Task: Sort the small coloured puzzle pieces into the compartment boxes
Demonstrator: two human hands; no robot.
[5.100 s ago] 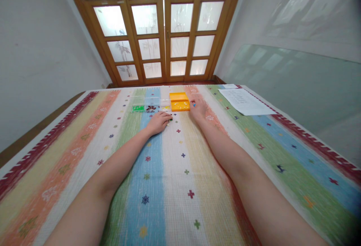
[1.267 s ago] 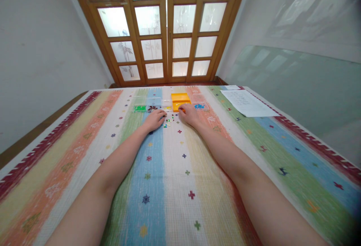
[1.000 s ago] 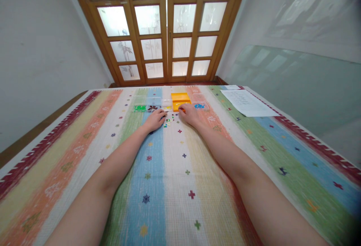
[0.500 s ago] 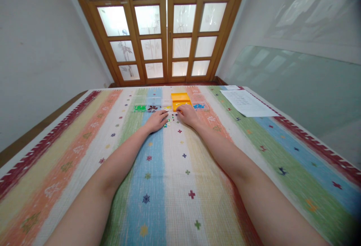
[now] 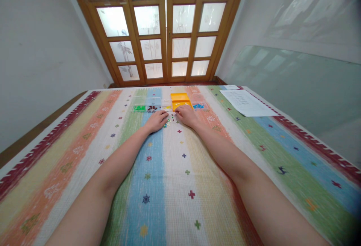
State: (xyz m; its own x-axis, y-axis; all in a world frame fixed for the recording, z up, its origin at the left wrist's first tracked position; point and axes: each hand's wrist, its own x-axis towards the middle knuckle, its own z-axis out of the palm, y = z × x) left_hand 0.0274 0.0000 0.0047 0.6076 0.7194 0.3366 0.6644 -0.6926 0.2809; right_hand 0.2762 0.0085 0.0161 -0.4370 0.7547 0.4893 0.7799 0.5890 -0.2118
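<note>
Small beads or pieces [image 5: 168, 123], green, pale and dark, lie scattered on the striped cloth between my hands. My left hand [image 5: 157, 121] rests palm down to their left, its fingers stretched loosely towards them. On the other side my right hand [image 5: 186, 116] has its fingers bent together over the cloth; anything in its fingertips is too small to make out. Right behind this hand stands an open yellow case [image 5: 180, 97], its lid tilted back and pale pieces inside.
Clear boxes hold green pieces [image 5: 140, 108], dark red-brown pieces [image 5: 152, 108], yellow pieces [image 5: 167, 107] and blue pieces [image 5: 198, 106]. A printed paper sheet [image 5: 245, 102] lies on the right of the tablecloth [image 5: 180, 201]. Glazed wooden doors [image 5: 169, 32] stand beyond the table.
My right hand has shifted very slightly to the left, closer to the scattered pieces. My left hand stays almost where it was.
</note>
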